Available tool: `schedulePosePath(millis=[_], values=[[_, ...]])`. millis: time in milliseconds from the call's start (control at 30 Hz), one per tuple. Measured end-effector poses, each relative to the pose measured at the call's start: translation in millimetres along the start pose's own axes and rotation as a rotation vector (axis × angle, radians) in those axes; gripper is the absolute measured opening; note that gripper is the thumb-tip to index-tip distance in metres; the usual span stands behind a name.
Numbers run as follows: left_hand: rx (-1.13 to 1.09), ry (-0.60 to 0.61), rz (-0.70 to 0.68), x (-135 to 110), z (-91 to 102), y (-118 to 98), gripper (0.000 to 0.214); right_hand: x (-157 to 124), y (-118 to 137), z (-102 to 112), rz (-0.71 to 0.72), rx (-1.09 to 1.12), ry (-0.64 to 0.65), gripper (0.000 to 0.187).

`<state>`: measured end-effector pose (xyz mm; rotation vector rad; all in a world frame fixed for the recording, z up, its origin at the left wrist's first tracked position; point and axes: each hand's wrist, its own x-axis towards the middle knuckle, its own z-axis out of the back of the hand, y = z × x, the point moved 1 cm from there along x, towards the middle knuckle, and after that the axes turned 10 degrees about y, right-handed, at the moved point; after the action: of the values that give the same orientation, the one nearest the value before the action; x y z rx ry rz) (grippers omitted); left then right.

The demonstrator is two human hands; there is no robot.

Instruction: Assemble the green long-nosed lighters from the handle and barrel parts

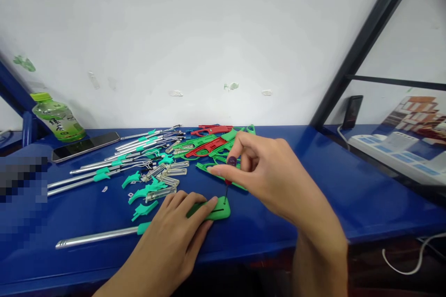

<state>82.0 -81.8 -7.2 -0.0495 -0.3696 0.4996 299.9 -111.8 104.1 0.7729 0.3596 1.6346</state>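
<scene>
Screwdriver (228,178) in right hand (268,171), tip on green handle (214,211).

Small assembly workshop. A blue worktop (348,185) set against a bare white wall (209,32) carries batches of like parts: metal rods (94,237) with teal fittings, loose teal clips (142,209), clear pieces (174,171), and a heap of green and red plastic handles (209,145). A dark steel frame (362,41) divides it from the next station, which holds a power strip (393,148). A drink bottle (57,118) and phone (85,146) lie at the rear
</scene>
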Motion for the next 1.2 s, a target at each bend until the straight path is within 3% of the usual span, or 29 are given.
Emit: schedulePosePath(millis=[233, 400, 567, 667, 800, 967, 1133, 1200], values=[[0.018, 0.003, -0.002, 0, -1.7, 1, 0.04, 6, -2, -7, 0.02, -0.003, 0.019, 0.03], [0.05, -0.003, -0.015, 0, -2.4, 2, 0.04, 8, -6, -9, 0.099, -0.087, 0.094, 0.038], [0.068, -0.041, -0.045, 1, -3.8, 3, 0.039, 5, -6, -5, 0.192, 0.119, -0.03, 0.034], [0.089, -0.061, -0.061, 1, -4.9, 2, 0.04, 0, -6, 0, 0.247, 0.271, -0.013, 0.03], [0.181, -0.111, -0.109, -2, 0.5, -5, 0.049, -6, -2, 3, 0.194, 0.183, 0.003, 0.03], [0.254, -0.157, -0.12, -13, 26.1, -6, 0.046, -18, 3, 2, 0.056, 0.034, 0.218, 0.029], [0.141, -0.279, -0.172, -24, 41.5, 4, 0.036, -24, 8, -1, 0.158, -0.027, 0.442, 0.021], [0.161, -0.323, -0.184, -26, 42.6, 5, 0.04, -23, 11, -1, 0.165, -0.033, 0.454, 0.019]])
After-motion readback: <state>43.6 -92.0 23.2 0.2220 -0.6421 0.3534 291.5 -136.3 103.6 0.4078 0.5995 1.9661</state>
